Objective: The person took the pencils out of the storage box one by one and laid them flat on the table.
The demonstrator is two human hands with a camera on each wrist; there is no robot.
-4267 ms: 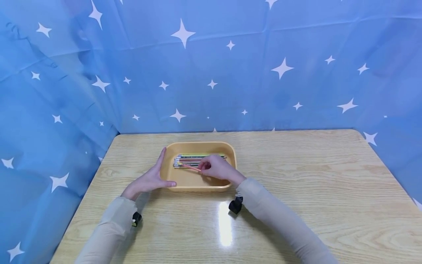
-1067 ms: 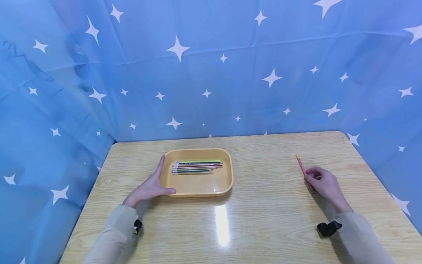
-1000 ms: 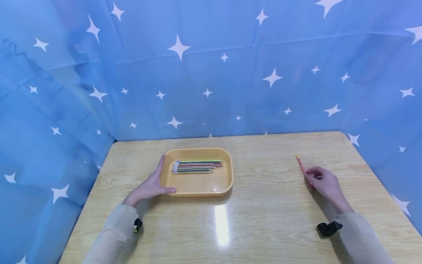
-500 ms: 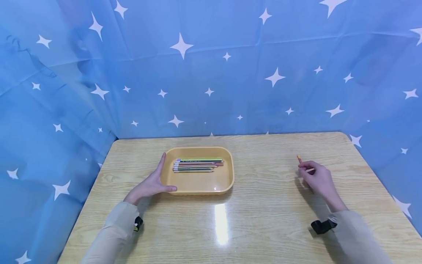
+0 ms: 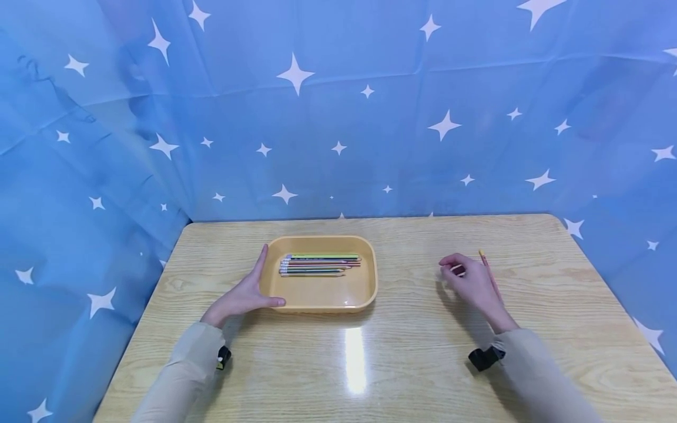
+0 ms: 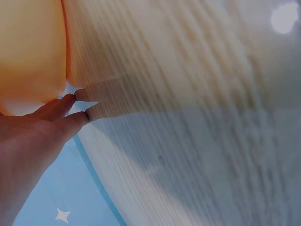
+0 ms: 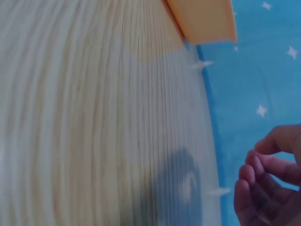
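Note:
A yellow-orange plastic tray (image 5: 317, 299) stands left of the table's middle, with several pencils (image 5: 314, 265) lying side by side in it. My left hand (image 5: 245, 295) rests against the tray's left end, its fingers straight along the side and its thumb at the front rim. In the left wrist view the fingers (image 6: 63, 113) touch the outside of the wall. To the right on the table lies a single red pencil (image 5: 492, 275) with a yellow end. My right hand (image 5: 471, 282) is just left of that pencil, fingers loosely curled and holding nothing.
The wood-grain table (image 5: 423, 364) has a blue curtain (image 5: 370, 129) with white stars behind it and along its left and right sides. Black wrist cameras (image 5: 486, 357) hang below both sleeves.
Earlier my right hand took the red pencil from the tray and carried it right. It has since let go of the pencil on the table and moved left. My left hand stays put.

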